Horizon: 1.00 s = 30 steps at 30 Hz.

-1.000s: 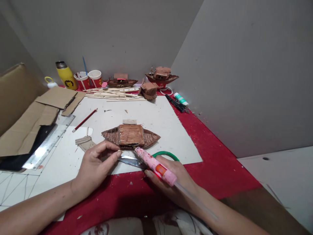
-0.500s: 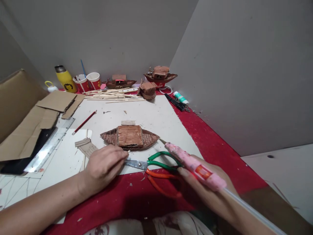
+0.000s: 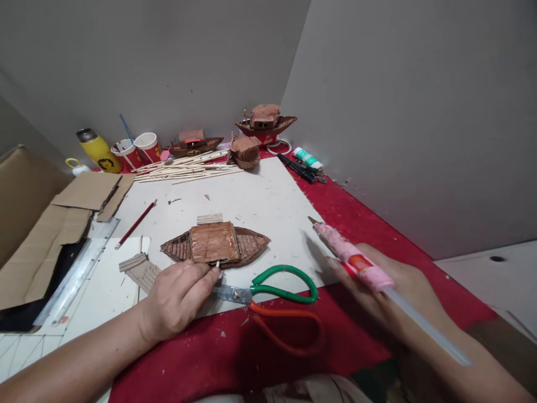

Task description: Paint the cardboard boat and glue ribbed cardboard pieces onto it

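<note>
My right hand [image 3: 390, 280] is wrapped around a pink glue gun [image 3: 352, 254]. A clear glue stick [image 3: 428, 324] pokes out of its back, and the nozzle points up and left over the paper's right edge. My left hand [image 3: 178, 294] is closed in a pinch, with the pale tip of a small wooden stick [image 3: 217, 264] showing at the fingertips. Just beyond those fingers lies a brown model boat [image 3: 212, 243] with a roofed cabin. Scissors [image 3: 237, 294] with one green and one orange handle lie beside my left hand, their blades partly hidden by it.
Thin wooden sticks [image 3: 188, 169] lie in a pile at the back, near more model boats [image 3: 265, 120]. Cardboard pieces [image 3: 62, 224], a clear ruler [image 3: 79, 268] and a pencil [image 3: 136, 224] are on the left. Paper cups [image 3: 147, 148] and a yellow bottle [image 3: 98, 150] stand behind.
My right hand has moved the glue gun right, away from the boat's tip and off the scissor handles. My left fingers now sit closer to the cabin edge. The view has shifted slightly.
</note>
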Available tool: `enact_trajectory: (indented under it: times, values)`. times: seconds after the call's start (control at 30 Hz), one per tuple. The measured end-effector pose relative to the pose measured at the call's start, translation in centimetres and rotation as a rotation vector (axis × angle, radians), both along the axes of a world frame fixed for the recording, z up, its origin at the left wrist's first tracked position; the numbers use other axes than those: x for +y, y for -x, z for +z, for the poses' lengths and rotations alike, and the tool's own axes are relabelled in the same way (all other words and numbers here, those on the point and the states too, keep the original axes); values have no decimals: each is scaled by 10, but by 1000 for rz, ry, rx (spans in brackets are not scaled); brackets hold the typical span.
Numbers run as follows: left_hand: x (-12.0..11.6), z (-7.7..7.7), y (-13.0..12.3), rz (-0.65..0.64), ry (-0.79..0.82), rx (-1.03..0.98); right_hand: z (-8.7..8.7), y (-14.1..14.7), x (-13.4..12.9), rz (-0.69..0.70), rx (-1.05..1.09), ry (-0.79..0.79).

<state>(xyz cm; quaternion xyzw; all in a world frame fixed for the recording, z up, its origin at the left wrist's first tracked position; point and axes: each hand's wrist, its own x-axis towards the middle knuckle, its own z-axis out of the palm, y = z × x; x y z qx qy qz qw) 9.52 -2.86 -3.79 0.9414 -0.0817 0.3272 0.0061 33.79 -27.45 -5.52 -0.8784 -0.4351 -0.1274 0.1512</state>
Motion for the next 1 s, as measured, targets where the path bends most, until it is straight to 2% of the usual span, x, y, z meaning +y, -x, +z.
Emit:
enact_trajectory:
  times: [0.1,0.3,0.57,0.7,0.87,1.0]
  values:
    - [0,-1,-1,-7,23,24,2,-6,0,34,-61,58]
    - [0,-4,-1,-3,36,34,4,-17,-2,-186,-28,208]
    - [-1,-5,-2,14,113,35,7,-24,-3,-241,86,317]
    - [0,-8,-3,13,126,33,3,-26,-4,-223,123,332]
    - [3,-12,-5,-11,129,6,-8,-34,-6,-185,132,276]
    - [5,-16,-6,-3,121,8,-10,-37,-8,-175,170,259]
